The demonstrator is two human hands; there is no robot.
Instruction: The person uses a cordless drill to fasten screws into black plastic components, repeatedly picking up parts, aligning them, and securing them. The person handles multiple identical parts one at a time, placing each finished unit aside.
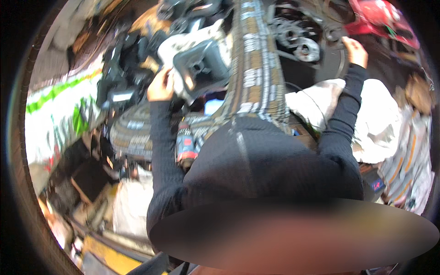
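A dark grey, square, dish-like plastic part (201, 66) with a raised centre lies on a white cloth-like piece (172, 48) in front of me, left of the middle. My left hand (160, 85) is beside its near left side, fingers a little apart at the white piece's edge. No firm grip shows. Far to the right, my right hand (355, 52) reaches out near a small round metal part (334, 34). Its fingers are smeared by motion, so I cannot make out whether they hold anything. A power drill (186, 144) with red and grey parts is by my left forearm.
Striped fabric (252, 55) covers my legs. Black plastic parts (119, 68) are heaped at the left, near a white and green sack (59, 114). Grey ring-shaped metal parts (298, 43) lie right of my leg. A red object (382, 20) and a white sack (376, 119) are further right.
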